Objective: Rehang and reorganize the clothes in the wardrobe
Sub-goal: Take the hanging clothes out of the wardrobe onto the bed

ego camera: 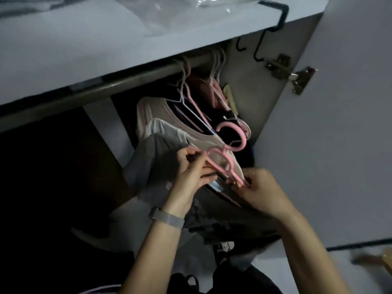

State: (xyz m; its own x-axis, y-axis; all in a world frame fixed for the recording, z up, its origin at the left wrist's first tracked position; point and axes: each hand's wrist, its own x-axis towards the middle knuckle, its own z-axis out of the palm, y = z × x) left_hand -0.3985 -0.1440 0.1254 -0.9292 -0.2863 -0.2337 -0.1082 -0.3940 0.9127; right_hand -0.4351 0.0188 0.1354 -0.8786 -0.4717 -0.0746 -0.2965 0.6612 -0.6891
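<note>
A pink plastic hanger (231,143) lies off the rail, its hook pointing up and right. My left hand (191,172) pinches its left end, where a grey garment (148,164) drapes down. My right hand (261,189) pinches the hanger's right end over dark clothing. Behind them, several pink and white hangers with garments (191,102) hang from the wardrobe rail (127,79).
A white shelf (106,49) juts out above the rail, with a clear plastic bag on it. A black over-shelf hook (273,24) sits at its right end. The open wardrobe door (343,124) with a metal hinge (292,75) stands on the right. The left compartment is dark.
</note>
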